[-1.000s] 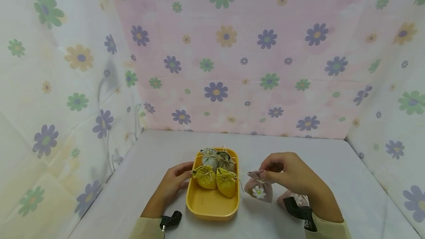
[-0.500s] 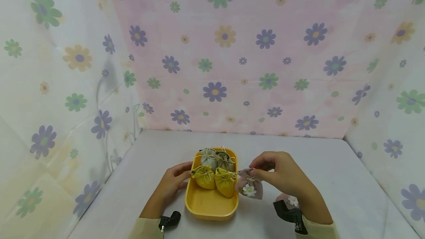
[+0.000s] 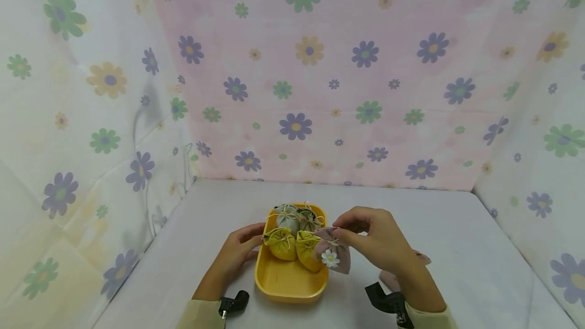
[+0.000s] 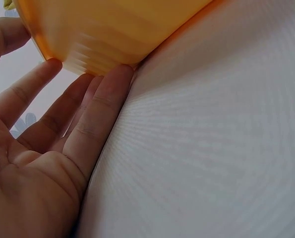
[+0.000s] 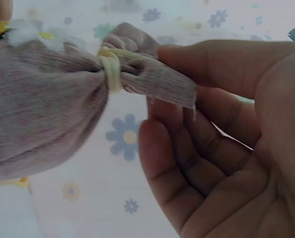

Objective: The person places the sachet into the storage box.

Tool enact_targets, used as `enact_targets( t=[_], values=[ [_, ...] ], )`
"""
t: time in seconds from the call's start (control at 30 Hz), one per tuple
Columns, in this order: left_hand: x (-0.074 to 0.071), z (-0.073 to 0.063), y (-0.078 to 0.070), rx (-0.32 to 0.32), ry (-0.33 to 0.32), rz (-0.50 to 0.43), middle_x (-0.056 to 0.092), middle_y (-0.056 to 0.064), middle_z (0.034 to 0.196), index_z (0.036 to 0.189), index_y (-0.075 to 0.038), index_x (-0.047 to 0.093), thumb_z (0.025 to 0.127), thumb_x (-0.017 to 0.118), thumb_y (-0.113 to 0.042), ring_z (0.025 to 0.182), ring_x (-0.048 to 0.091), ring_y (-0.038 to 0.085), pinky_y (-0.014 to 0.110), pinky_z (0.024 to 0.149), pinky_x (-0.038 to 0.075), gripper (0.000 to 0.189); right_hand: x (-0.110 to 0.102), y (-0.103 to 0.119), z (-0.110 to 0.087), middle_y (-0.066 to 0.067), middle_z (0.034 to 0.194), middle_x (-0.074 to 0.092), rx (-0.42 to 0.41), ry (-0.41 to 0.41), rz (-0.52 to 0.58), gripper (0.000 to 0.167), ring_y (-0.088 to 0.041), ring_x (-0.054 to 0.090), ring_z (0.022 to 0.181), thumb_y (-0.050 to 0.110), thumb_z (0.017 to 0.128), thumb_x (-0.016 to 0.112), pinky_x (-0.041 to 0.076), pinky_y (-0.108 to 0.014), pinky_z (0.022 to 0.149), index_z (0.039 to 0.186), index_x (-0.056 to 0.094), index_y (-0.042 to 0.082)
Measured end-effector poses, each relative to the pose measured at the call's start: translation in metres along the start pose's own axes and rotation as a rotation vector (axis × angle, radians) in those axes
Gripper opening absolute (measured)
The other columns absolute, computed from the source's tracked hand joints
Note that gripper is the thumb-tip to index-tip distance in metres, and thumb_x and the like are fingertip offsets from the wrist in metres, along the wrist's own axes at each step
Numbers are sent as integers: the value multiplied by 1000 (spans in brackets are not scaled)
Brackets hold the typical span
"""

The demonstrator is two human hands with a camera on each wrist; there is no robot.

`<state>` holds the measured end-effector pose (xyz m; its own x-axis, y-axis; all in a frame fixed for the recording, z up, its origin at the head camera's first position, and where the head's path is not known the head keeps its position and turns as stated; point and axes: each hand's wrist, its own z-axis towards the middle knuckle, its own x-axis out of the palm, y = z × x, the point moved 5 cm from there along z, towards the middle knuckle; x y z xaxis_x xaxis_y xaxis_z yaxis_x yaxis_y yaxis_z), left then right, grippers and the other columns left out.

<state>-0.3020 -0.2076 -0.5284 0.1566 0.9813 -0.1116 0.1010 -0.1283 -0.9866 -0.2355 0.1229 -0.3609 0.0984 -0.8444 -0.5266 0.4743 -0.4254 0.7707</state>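
In the head view my right hand (image 3: 376, 240) pinches the gathered neck of a dusty-pink drawstring pouch (image 3: 342, 260) with a white daisy on its front. The pouch overlaps the right rim of a yellow tray (image 3: 290, 288). Thumb and fingertips hold the cloth just above the cord (image 5: 111, 69) in the right wrist view. My left hand (image 3: 235, 250) rests at the tray's left side, its extended fingertips against the outer wall (image 4: 102, 39). Two yellow pouches (image 3: 282, 245) sit in the tray, with a grey pouch (image 3: 287, 219) and an olive-brown pouch (image 3: 307, 220) behind them.
Another pink pouch (image 3: 390, 279) lies on the white table (image 3: 219, 202), partly hidden behind the right wrist. Flower-printed cloth (image 3: 338, 65) hangs at the back and both sides. Each wrist wears a black camera mount (image 3: 235, 302).
My right hand has carried the pink pouch leftward, from beside the tray to over its right rim. The left hand and the tray have stayed in place.
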Motion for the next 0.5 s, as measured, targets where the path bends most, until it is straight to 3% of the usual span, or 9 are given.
enact_targets(
  t=[0.27,0.5],
  values=[
    [0,1,0,-2,2,-1,65,1,140,136,-25,67,91,77,-41,124,66,22,36,93,62,49,12,4,3,11,96,75,20,-43,87,6,-12,73,84,31,93,79,64,-31,76,98,76,29],
    [0,0,1,-6,-6,0,65,0,140,136,-25,67,91,77,-41,123,66,21,36,93,62,48,25,6,5,10,95,75,21,-59,91,6,-12,72,83,26,92,80,64,-29,75,97,77,27]
  ],
)
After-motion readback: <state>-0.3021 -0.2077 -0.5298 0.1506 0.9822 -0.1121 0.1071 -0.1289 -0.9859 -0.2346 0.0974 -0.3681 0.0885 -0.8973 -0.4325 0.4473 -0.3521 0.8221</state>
